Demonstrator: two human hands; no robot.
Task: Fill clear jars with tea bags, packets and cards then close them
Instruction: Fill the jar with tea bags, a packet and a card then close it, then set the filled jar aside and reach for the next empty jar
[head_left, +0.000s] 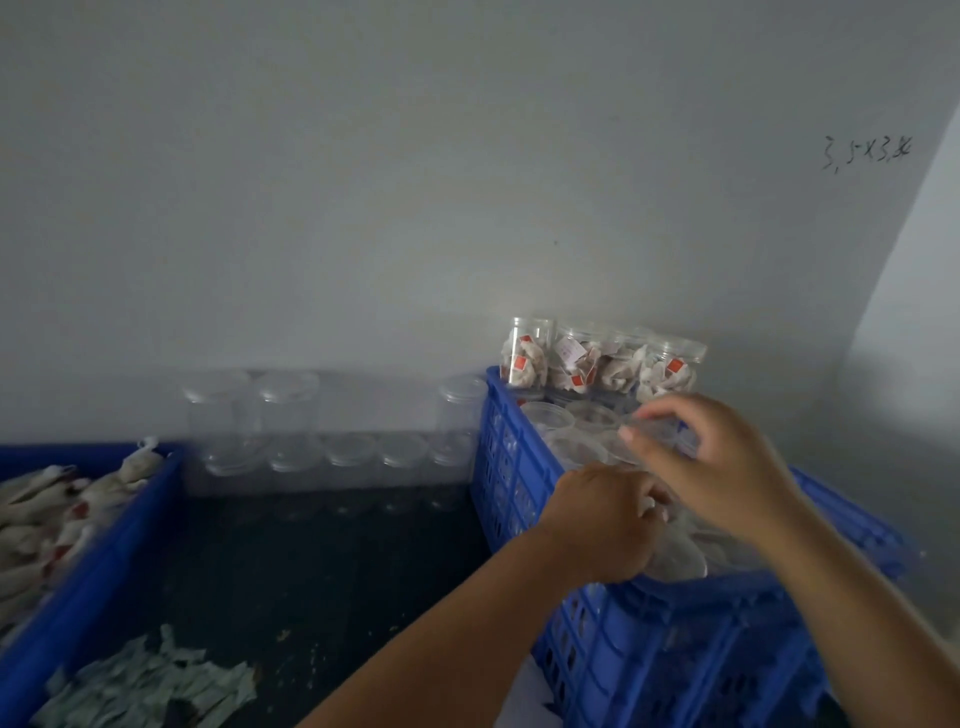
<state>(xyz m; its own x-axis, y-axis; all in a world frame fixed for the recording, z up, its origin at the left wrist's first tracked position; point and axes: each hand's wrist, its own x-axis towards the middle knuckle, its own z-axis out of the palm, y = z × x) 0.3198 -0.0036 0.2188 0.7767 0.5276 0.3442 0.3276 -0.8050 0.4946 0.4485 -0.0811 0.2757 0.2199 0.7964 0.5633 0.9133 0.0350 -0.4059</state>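
Observation:
A blue slatted crate (519, 499) on the right holds several clear jars with lids. Along its far end stands a row of filled jars (571, 361) showing white tea bags with red tags. My left hand (602, 525) reaches into the crate, its fingers curled round a clear jar lying on its side (675, 558). My right hand (727, 462) hovers above the jars, and its fingertips pinch the rim of a clear lid or jar top (652, 423). A blue bin (119, 535) at the left holds loose tea bags (47, 514).
Empty clear jars (291, 431) stand in rows against the white wall behind a dark tabletop (311, 571). A heap of pale packets (150, 686) lies at the front left. The wall closes in on the right beside the crate.

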